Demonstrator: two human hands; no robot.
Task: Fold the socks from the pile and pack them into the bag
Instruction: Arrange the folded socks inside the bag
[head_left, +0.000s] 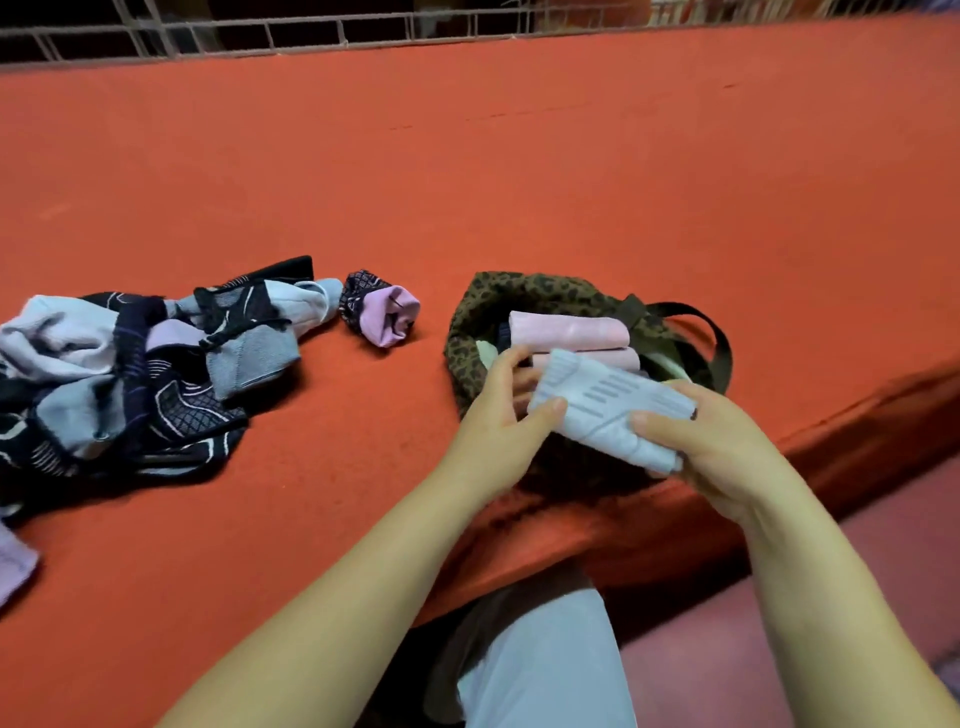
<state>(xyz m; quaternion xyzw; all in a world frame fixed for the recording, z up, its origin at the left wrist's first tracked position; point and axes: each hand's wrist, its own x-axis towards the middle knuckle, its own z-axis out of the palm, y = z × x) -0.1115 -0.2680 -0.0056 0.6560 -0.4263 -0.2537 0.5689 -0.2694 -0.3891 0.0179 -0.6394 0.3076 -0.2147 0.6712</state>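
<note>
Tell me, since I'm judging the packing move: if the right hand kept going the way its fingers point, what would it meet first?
Probably the left hand: the right hand points leftward along the sock both hold above the bag. Depth is unclear.

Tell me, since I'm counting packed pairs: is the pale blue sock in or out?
Out: both hands, left hand and right hand, grip the pale blue sock above the leopard-print bag.
</note>
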